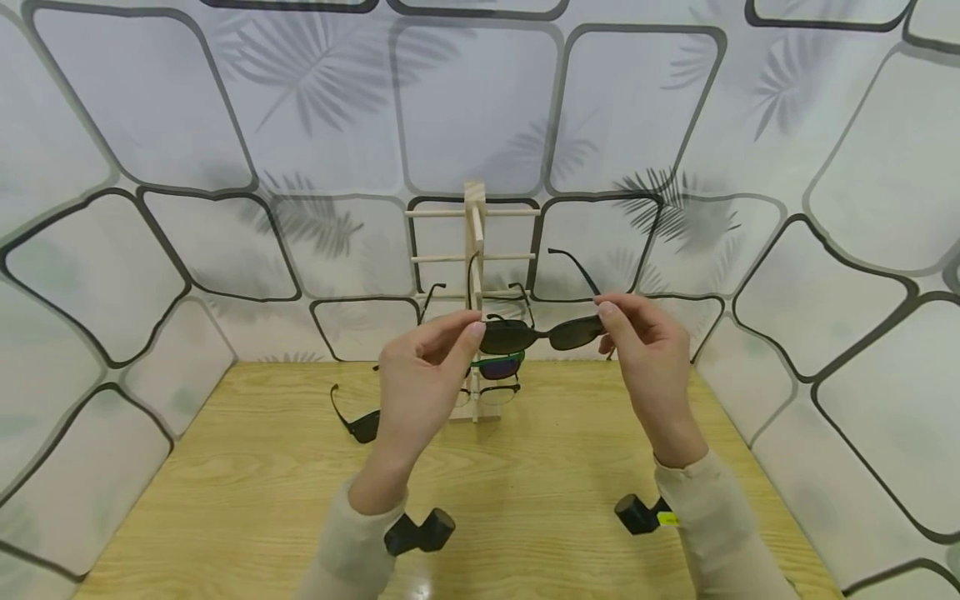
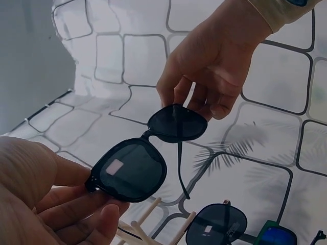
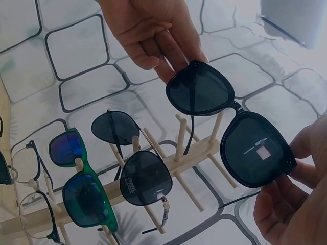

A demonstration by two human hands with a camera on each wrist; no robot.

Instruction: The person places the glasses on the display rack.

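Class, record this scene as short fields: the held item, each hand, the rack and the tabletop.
Held item: dark-lensed sunglasses
Left hand: pinches one end
Right hand: pinches the other end
Rack: wooden, pegged; from top down, tinted pair, green-framed pair, clear-lensed pair
Tabletop: wood-grained; another dark pair lies left of the rack, partly hidden

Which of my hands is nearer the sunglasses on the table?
Your left hand: it's raised just to the right of the sunglasses; your right hand is raised much farther right.
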